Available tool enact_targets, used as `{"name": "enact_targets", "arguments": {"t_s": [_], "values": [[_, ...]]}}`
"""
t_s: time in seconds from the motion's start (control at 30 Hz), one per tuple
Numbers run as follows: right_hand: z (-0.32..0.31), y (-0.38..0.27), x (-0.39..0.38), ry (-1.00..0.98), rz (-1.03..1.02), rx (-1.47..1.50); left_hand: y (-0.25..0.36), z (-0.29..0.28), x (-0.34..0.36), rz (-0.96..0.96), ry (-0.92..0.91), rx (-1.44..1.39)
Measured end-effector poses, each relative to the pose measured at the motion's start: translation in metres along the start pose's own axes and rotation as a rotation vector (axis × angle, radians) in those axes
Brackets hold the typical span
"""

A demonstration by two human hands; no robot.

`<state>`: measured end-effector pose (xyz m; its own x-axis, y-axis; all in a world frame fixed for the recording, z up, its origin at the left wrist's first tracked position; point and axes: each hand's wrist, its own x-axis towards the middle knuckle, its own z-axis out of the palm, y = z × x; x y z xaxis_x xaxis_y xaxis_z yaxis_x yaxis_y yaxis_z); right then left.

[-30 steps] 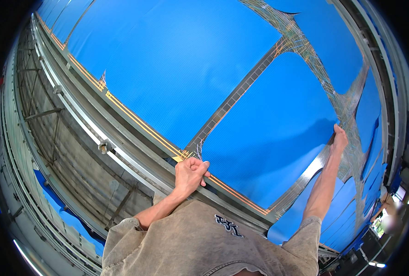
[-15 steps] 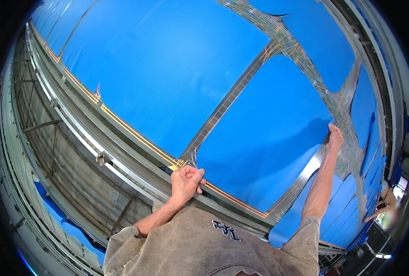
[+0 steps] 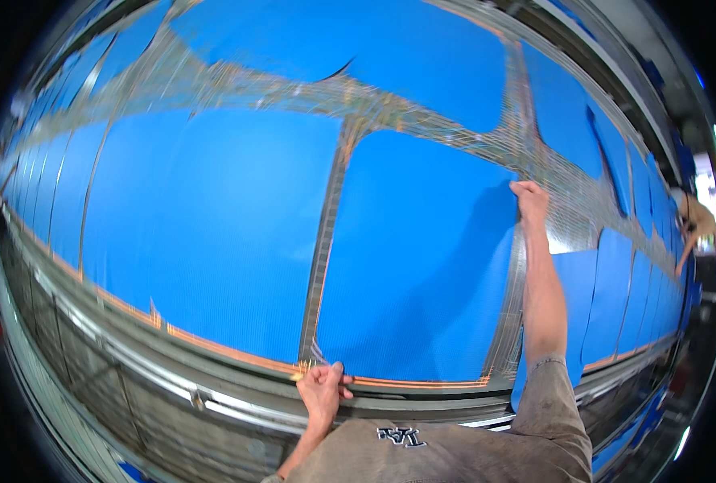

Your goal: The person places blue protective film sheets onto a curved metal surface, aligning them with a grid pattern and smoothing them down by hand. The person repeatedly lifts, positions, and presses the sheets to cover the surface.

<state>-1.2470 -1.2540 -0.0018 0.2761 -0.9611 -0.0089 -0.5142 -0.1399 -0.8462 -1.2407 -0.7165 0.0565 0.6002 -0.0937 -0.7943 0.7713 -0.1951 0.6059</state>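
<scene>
My left hand (image 3: pixel 323 385) has its fingers curled at the lower left corner of a blue ribbed sheet (image 3: pixel 410 258), by loose yellow and pale threads (image 3: pixel 306 366); what it pinches is too small to make out. Further out, with my arm stretched, my right hand (image 3: pixel 528 197) pinches that sheet's upper right corner, beside a wide band of tangled multicoloured threads (image 3: pixel 471 149). A dark gridded strip (image 3: pixel 326 241) runs along the sheet's left side, and a strip with orange threads (image 3: pixel 422 385) along its near edge.
More blue cut sheets (image 3: pixel 197 225) lie on the long frame in both directions. Metal rails (image 3: pixel 157 342) run along the near edge, over a grey underside. Another person (image 3: pixel 696 217) bends at the frame at the far right, with an arm reaching down.
The view has swung round, so the frame now runs more level across the picture. Both hands appear at much the same sheet corners. The other person has come more fully into view.
</scene>
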Motion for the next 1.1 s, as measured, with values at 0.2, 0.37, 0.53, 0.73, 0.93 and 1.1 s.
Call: {"name": "enact_targets", "arguments": {"t_s": [0.2,0.37,0.53,0.73,0.93,1.1], "values": [[-0.002,-0.012,-0.010,0.013,0.012,-0.006,0.004,0.005,-0.006,-0.006,0.023,0.049],[-0.005,-0.010,-0.013,0.040,0.080,0.005,0.003,0.009,-0.005,0.014,0.044,0.051],[-0.003,-0.015,-0.015,0.024,0.112,0.002,0.003,0.006,-0.005,0.020,0.042,0.078],[-0.003,-0.015,-0.014,0.040,0.132,-0.017,0.005,0.007,-0.007,0.009,0.021,0.069],[-0.001,-0.014,-0.013,0.039,0.137,-0.010,0.003,0.004,-0.007,0.006,0.019,0.055],[-0.004,-0.006,-0.011,0.042,0.035,-0.018,0.003,0.003,-0.006,0.014,-0.002,0.072]]}}
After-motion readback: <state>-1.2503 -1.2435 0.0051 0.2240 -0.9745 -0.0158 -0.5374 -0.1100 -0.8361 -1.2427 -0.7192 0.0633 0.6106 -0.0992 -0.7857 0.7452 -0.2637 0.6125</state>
